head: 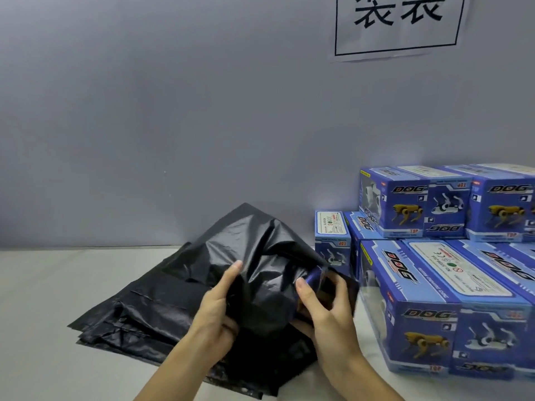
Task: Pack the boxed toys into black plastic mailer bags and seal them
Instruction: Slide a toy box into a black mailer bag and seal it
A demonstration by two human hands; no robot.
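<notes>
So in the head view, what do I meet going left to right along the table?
Flat pile of black plastic mailer bags → left hand gripping the raised black bag → right hand holding a blue box at its mouth → stacked blue toy dog boxes.

Mailer bag stack [139, 319] lies lower left on the counter [43, 299]; stacked toy boxes [434, 285] stand lower right; wall sign [399, 24] hangs upper right.

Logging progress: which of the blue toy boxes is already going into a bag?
The box between the hands, only a blue corner showing at the mouth of the bag. The right hand holds it; the other boxes sit stacked, unbagged, at right.
</notes>
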